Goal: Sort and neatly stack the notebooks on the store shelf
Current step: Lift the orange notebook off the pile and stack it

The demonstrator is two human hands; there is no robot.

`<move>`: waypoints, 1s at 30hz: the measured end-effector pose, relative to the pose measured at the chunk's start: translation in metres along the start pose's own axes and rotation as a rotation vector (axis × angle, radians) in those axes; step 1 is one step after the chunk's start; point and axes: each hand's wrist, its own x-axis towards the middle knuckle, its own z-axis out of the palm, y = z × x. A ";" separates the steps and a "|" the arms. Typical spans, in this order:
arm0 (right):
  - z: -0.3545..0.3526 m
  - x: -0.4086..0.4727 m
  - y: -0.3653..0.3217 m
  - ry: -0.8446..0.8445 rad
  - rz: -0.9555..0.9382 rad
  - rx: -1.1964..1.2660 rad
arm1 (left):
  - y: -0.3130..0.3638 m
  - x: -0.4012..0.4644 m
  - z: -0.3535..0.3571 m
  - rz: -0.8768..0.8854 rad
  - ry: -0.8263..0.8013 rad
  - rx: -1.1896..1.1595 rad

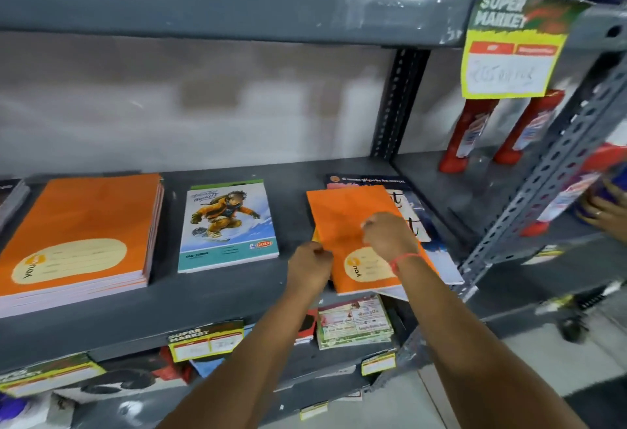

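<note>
Hands work at the right end of a grey shelf (pixel 237 296): the left hand (pixel 310 264) is curled shut on the near-left edge of an orange notebook (pixel 349 221), while the right hand (pixel 388 237) rests closed on its cover, though how tightly it pinches I cannot tell. That notebook lies crooked on a dark-covered notebook (pixel 420 221), overhanging the shelf's near edge. Lifted carelessly, it could drag the lower one off; the matching orange stack (pixel 81 235) sits far left, past a snowboarder notebook (pixel 227 225).
</note>
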 end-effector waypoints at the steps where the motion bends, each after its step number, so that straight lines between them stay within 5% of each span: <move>1: -0.003 0.004 0.009 0.010 0.043 -0.004 | 0.001 0.003 0.001 -0.037 -0.009 -0.034; 7: -0.011 0.009 0.037 0.051 0.182 -0.144 | 0.009 0.010 0.008 -0.162 -0.001 -0.116; 12: -0.029 0.007 0.049 -0.026 0.295 0.395 | 0.007 0.014 0.009 -0.215 0.029 -0.189; 17: -0.034 0.020 0.070 -0.245 0.363 0.595 | 0.017 0.007 -0.001 -0.220 0.016 -0.237; 26: -0.042 0.014 0.012 -0.245 0.134 0.680 | 0.037 -0.022 -0.069 -0.023 0.071 -0.312; 30: -0.027 -0.009 -0.074 -0.269 -0.036 0.738 | 0.023 -0.029 -0.144 0.008 0.240 -0.344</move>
